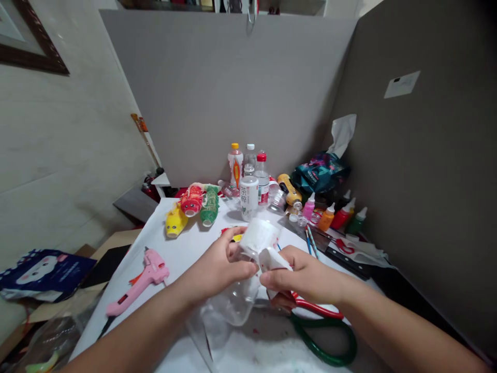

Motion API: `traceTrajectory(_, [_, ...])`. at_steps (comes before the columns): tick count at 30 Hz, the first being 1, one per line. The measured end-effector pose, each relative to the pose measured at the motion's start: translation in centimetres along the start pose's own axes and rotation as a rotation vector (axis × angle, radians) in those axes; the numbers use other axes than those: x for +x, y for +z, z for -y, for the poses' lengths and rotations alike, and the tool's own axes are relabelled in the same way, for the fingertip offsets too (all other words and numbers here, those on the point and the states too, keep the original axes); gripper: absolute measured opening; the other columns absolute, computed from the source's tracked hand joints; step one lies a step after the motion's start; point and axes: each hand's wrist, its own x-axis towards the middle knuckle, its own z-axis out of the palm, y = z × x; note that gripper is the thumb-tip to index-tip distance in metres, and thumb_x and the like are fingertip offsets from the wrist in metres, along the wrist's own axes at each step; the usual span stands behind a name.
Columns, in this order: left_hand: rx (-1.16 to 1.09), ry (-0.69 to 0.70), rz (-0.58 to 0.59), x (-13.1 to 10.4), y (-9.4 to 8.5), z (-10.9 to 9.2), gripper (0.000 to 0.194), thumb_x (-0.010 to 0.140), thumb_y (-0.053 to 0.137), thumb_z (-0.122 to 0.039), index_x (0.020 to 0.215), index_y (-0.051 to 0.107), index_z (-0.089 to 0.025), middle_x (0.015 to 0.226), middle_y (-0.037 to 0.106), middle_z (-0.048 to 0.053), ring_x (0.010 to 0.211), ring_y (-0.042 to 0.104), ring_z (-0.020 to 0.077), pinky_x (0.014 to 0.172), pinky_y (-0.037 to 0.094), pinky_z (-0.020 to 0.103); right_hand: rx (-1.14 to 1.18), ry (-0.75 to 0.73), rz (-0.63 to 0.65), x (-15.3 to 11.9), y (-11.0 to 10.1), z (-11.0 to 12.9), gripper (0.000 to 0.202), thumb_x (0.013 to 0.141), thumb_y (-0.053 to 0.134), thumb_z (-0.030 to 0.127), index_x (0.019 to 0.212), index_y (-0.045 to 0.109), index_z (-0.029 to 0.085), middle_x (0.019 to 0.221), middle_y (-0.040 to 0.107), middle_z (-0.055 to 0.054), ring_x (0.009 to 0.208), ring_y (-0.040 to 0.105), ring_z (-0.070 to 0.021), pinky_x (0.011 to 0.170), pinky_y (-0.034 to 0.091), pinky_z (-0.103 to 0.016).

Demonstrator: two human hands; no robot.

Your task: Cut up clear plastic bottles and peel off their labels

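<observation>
My left hand (229,264) is wrapped round a clear plastic bottle (235,305), held tilted above the table. White material (261,234) covers part of the bottle on its far side. My right hand (297,277) pinches a folded white sheet (273,259) against or close beside the bottle; whether it is a tissue or a loose label, I cannot tell. Below that hand lie scissors with a green loop handle (345,347) and a red handle (316,309); their blades are hidden.
A pink glue gun (149,274) lies at left, behind it yellow (176,223), red (191,199) and green (210,206) bottle figures. A white-labelled bottle (249,199) and others stand at the back. Paint bottles (326,217), brushes (311,241) and a knife (345,261) lie right.
</observation>
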Motion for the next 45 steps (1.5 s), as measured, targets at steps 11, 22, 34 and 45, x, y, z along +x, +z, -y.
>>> traceTrajectory(11, [0.173, 0.026, -0.214, -0.5, 1.2, 0.0, 0.097, 0.07, 0.071, -0.016, 0.152, 0.018, -0.021, 0.111, 0.071, 0.009, 0.089, 0.069, 0.0226, 0.074, 0.052, 0.031, -0.805, -0.199, -0.348, -1.6, 0.9, 2.6, 0.029, 0.074, 0.052, -0.001, 0.092, 0.06, 0.021, 0.086, 0.065, 0.004, 0.076, 0.055, -0.012, 0.071, 0.038, -0.022])
traceTrajectory(22, [0.281, -0.006, -0.319, -0.5, 2.2, -0.2, 0.141, 0.054, 0.087, -0.026, 0.158, -0.007, -0.016, 0.107, 0.071, 0.009, 0.084, 0.069, 0.0223, 0.075, 0.053, 0.032, -1.136, -0.09, -0.509, -0.8, 2.0, 1.5, 0.03, 0.089, 0.06, 0.04, 0.072, 0.044, 0.021, 0.064, 0.047, 0.003, 0.058, 0.038, -0.0127, 0.058, 0.021, -0.027])
traceTrajectory(34, [0.274, 0.023, 0.073, -1.9, 2.5, -1.5, 0.037, 0.071, 0.07, -0.017, 0.107, 0.062, -0.018, 0.089, 0.069, 0.0, 0.079, 0.061, 0.0171, 0.064, 0.047, 0.025, -0.76, -0.348, 0.047, -1.2, -1.0, 1.2, 0.035, 0.095, 0.054, 0.03, 0.064, 0.041, 0.019, 0.062, 0.04, 0.005, 0.057, 0.036, -0.0087, 0.058, 0.03, -0.023])
traceTrajectory(45, [0.291, -0.037, 0.124, -2.2, 1.9, -2.0, 0.036, 0.071, 0.067, -0.013, 0.105, 0.06, -0.019, 0.087, 0.068, -0.003, 0.074, 0.057, 0.0133, 0.063, 0.045, 0.023, -0.558, -0.386, 0.117, -0.8, -1.2, 1.3, 0.036, 0.092, 0.057, 0.024, 0.062, 0.04, 0.02, 0.058, 0.035, 0.007, 0.053, 0.033, -0.0069, 0.053, 0.029, -0.021])
